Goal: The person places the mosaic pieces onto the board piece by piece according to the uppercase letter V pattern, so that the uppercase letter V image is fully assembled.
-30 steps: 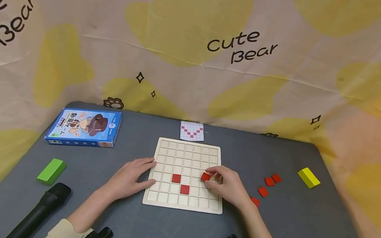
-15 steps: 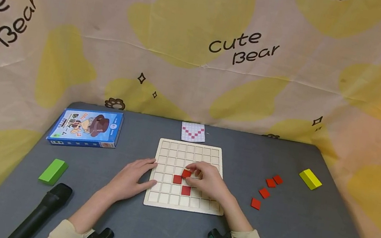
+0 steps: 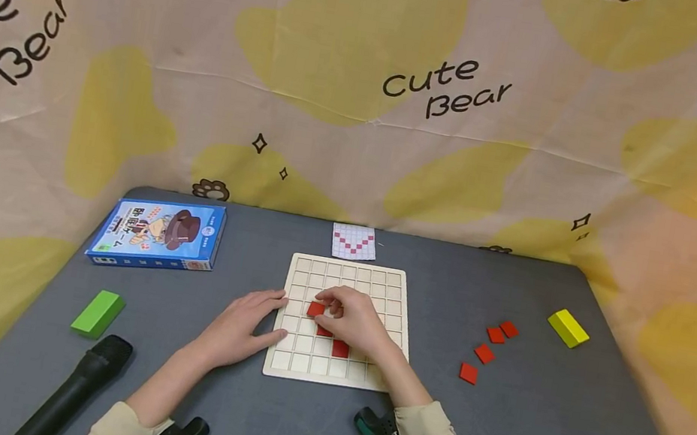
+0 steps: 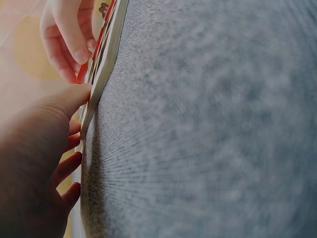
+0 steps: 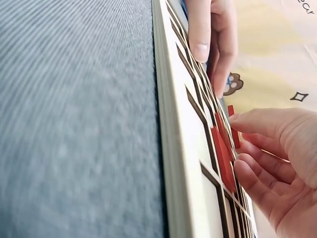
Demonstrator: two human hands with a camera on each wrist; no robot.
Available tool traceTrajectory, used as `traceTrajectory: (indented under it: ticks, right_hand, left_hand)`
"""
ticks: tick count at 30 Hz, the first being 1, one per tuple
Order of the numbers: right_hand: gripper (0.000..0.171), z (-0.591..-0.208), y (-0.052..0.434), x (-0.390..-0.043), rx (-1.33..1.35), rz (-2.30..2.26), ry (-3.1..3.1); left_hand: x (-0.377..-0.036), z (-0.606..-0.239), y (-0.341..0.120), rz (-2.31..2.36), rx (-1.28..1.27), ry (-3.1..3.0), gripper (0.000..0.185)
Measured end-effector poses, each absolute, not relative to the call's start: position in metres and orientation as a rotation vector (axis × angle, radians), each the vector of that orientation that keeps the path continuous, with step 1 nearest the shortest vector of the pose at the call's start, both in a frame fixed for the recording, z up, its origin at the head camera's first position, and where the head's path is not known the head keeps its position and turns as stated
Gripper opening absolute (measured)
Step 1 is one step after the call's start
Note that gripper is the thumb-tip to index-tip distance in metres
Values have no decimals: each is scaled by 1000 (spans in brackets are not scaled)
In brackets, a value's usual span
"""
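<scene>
A cream grid board (image 3: 291,364) lies mid-table with two red square tiles set in its cells; the nearer tile (image 3: 340,349) shows fully, the other (image 3: 324,332) is partly covered by the right hand. My right hand (image 3: 354,319) pinches a third red tile (image 3: 315,310) between thumb and fingers, close over the board. In the right wrist view this pinched tile (image 5: 233,126) stands apart from the tile (image 5: 223,158) lying in the grid. My left hand (image 3: 241,326) rests with fairly straight fingers and thumb at the board's left edge.
Several loose red tiles (image 3: 483,354) lie right of the board, with a yellow block (image 3: 568,328) beyond. Behind the board is a pattern card (image 3: 353,243) with pink squares. At left are a blue box (image 3: 156,233), a green block (image 3: 97,314) and a black microphone (image 3: 79,384).
My right hand has moved left across the board with the red tile, from its right side to just past the set tiles. The left hand has kept its place at the edge.
</scene>
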State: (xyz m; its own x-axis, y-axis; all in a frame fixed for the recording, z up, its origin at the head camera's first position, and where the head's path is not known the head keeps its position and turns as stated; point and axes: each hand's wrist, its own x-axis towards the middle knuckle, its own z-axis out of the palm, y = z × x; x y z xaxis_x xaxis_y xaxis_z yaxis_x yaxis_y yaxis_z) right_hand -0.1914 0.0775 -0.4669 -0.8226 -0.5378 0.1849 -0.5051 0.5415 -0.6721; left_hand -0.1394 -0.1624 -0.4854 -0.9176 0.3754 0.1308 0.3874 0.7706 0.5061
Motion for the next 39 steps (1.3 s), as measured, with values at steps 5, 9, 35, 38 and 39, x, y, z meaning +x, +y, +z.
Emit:
traceTrajectory:
  ticks: [5, 9, 35, 38, 39]
  right_hand:
    - [28, -467, 72, -192, -936, -1141, 2725]
    - [28, -468, 69, -193, -923, -1131, 2733]
    - [22, -474, 85, -185, -880, -1300, 2701]
    - [19, -472, 98, -184, -864, -1300, 2742]
    - [18, -471, 103, -184, -860, -1306, 2750]
  left_hand:
    - [-140, -487, -163, -836, -633, -2931, 57]
    - [-140, -487, -163, -837, -628, -2934, 57]
    - [-137, -487, -162, -855, -614, -2925, 58]
    - [-137, -486, -162, -854, -618, -2923, 59]
    - [-137, -485, -162, -853, -617, -2923, 59]
